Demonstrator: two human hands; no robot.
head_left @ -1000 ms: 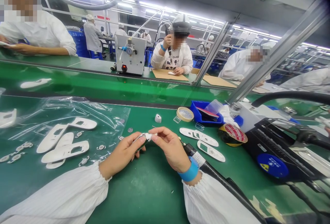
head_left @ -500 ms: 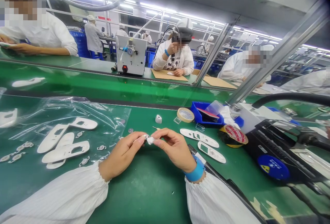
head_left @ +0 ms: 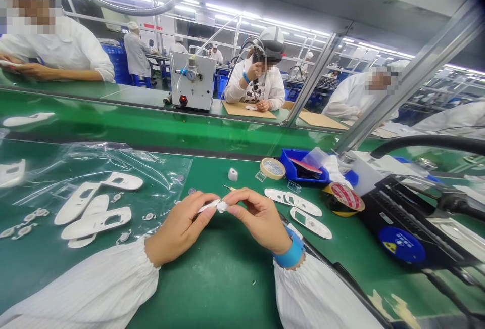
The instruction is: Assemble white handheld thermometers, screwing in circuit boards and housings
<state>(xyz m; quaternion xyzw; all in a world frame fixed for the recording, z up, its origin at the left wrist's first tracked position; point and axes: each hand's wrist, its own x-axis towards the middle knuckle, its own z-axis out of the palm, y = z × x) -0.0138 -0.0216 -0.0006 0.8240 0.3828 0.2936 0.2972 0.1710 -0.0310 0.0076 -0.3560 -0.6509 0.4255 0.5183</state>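
Note:
Between my left hand (head_left: 182,225) and my right hand (head_left: 261,222) is a small white plastic part (head_left: 221,206), pinched by the thumb and fingers of each. A pale elongated edge of it shows along my left thumb; its full shape is hidden by my fingers. Left of my hands, several white oval plastic shells (head_left: 96,223) with cut-outs lie overlapping on a clear plastic bag (head_left: 151,162). Small white ring-shaped clips (head_left: 149,216) are scattered around them. To the right of my right hand lie white oval covers (head_left: 311,223). A small white cap (head_left: 233,174) stands beyond my fingers.
A tape roll (head_left: 273,168), a blue bin (head_left: 290,167) and a yellow-and-black tape roll (head_left: 343,198) sit at the back right. A black machine (head_left: 409,228) fills the right side. Beyond the green conveyor (head_left: 151,127), co-workers sit near a grey box with a gauge (head_left: 192,84).
The white part has turned between my fingers, and more of its long pale edge shows by my left thumb. On the conveyor, a white shell has shifted left.

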